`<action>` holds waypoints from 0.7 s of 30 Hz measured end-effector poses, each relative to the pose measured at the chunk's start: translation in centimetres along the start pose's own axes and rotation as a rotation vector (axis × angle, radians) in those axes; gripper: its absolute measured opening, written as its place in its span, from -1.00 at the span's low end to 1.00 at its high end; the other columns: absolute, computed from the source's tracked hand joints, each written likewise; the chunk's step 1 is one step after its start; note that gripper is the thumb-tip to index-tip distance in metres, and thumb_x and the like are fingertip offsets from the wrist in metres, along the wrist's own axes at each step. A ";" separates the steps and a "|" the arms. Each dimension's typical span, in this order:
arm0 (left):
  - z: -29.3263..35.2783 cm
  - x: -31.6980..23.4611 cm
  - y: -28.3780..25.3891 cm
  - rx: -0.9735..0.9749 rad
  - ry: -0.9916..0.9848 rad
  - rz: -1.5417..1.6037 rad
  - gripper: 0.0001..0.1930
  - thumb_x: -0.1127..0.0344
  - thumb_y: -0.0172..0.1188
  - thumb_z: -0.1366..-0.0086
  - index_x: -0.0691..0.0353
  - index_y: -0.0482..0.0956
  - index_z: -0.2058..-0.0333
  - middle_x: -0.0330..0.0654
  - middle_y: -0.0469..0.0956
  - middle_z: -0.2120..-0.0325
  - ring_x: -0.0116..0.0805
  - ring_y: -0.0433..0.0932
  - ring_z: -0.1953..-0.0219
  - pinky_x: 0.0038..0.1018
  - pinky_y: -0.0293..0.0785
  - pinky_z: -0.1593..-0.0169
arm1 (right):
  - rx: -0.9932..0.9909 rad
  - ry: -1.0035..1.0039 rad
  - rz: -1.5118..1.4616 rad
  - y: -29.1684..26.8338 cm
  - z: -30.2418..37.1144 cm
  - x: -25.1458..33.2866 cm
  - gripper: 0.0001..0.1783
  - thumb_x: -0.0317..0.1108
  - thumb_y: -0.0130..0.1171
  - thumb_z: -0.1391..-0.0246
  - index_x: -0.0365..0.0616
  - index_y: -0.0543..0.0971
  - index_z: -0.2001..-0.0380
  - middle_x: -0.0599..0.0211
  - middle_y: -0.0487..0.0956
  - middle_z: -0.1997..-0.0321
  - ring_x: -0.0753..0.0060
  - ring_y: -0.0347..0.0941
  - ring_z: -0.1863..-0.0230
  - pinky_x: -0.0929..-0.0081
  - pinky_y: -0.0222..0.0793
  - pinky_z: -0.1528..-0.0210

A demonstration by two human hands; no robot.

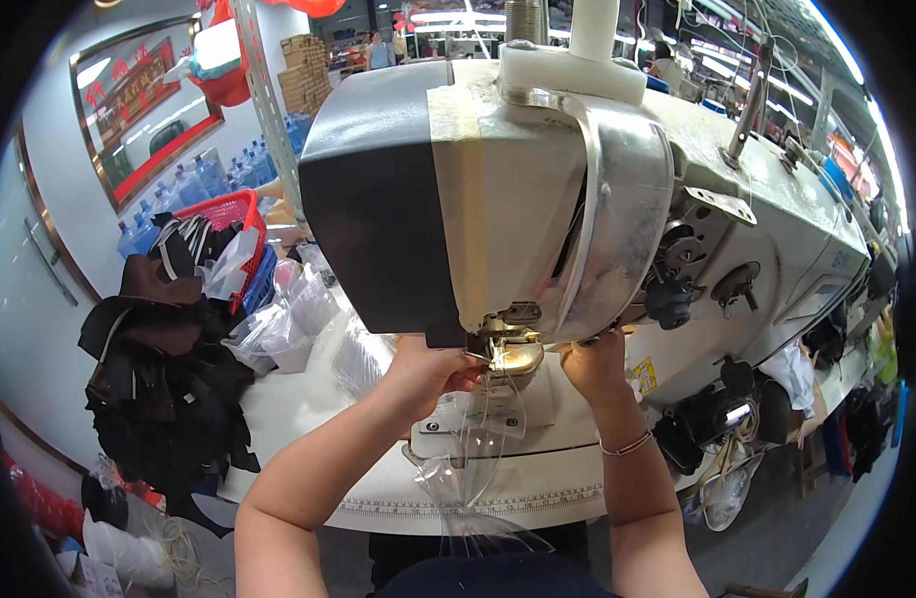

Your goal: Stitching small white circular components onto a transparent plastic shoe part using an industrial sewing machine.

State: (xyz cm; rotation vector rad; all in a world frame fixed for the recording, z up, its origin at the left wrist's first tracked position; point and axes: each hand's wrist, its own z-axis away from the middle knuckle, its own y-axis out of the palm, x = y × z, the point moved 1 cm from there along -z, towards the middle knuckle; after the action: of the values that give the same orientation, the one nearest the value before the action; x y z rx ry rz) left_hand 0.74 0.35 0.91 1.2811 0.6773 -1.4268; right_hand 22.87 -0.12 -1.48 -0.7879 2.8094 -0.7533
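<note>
A large sewing machine [538,199] with a white and dark head fills the middle of the view. My left hand [425,377] is beside the lit needle area, its fingers curled into a pinch close to the presser foot [490,351]. What lies between those fingertips is too small to make out. On the other side of the needle, my right hand [596,367] reaches up against the underside of the machine head, which hides its fingertips. Clear plastic film [468,468] hangs from near the needle over the table's front edge.
The white table [378,490] has a ruler strip along its curved front edge. Dark material scraps [164,389] are heaped at the left, near clear plastic bags [294,314] and a red basket [241,214]. Blue water bottles [204,177] line the wall. A black motor-like unit [702,424] sits right.
</note>
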 end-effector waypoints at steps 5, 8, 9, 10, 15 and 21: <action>-0.2 0.5 0.1 -0.007 0.030 0.084 -0.88 0.56 0.09 -0.07 0.39 0.46 0.36 -0.09 0.51 0.51 -0.41 0.51 0.53 -0.58 0.48 0.48 | -0.005 -0.003 0.029 0.5 0.2 -0.3 -0.77 -0.55 0.21 0.48 -0.11 0.54 0.56 0.24 0.49 0.55 0.18 0.45 0.46 0.28 0.37 0.45; 0.1 1.0 0.1 -0.021 0.045 0.103 -0.92 0.51 0.09 -0.09 0.37 0.48 0.40 -0.13 0.51 0.53 -0.45 0.50 0.54 -0.61 0.46 0.51 | -0.111 -0.023 0.088 1.0 -0.9 -0.1 -0.76 -0.53 0.22 0.42 -0.12 0.54 0.50 0.21 0.50 0.51 0.18 0.45 0.35 0.28 0.36 0.32; 0.2 1.0 0.2 -0.020 0.044 0.104 -0.92 0.51 0.09 -0.09 0.37 0.48 0.40 -0.13 0.51 0.53 -0.45 0.50 0.54 -0.61 0.46 0.51 | -0.049 0.078 0.014 1.5 -0.9 -0.3 -0.76 -0.52 0.20 0.37 -0.13 0.54 0.46 0.21 0.51 0.47 0.19 0.43 0.31 0.29 0.35 0.27; 0.3 1.1 0.4 -0.012 0.065 0.120 -0.93 0.49 0.09 -0.10 0.35 0.48 0.41 -0.17 0.50 0.54 -0.48 0.49 0.56 -0.62 0.45 0.52 | 0.013 0.178 -0.062 1.8 -1.0 -0.5 -0.76 -0.52 0.19 0.33 -0.13 0.54 0.42 0.20 0.52 0.42 0.19 0.42 0.26 0.29 0.33 0.22; 0.9 1.3 1.5 -0.058 0.116 0.173 -0.93 0.44 0.09 -0.12 0.30 0.49 0.42 -0.26 0.46 0.60 -0.58 0.40 0.64 -0.69 0.37 0.57 | 0.030 0.045 -0.126 3.2 -1.6 -1.1 -0.83 -0.52 0.14 0.23 -0.15 0.53 0.44 0.25 0.53 0.32 0.20 0.43 0.28 0.32 0.32 0.24; 0.3 2.5 1.3 -0.064 0.157 0.206 -0.98 0.45 0.09 -0.12 0.24 0.44 0.46 -0.28 0.44 0.62 -0.64 0.30 0.68 -0.75 0.20 0.62 | 0.117 0.077 -0.169 3.6 -1.2 -2.0 -0.83 -0.48 0.15 0.20 -0.15 0.52 0.42 0.25 0.53 0.28 0.19 0.43 0.27 0.31 0.31 0.22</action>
State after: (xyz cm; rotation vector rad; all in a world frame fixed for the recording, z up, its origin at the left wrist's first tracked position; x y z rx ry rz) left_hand 2.11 -1.13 -1.06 1.3799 0.6690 -1.1379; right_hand 22.69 4.08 -2.27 -1.0047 2.7592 -0.9848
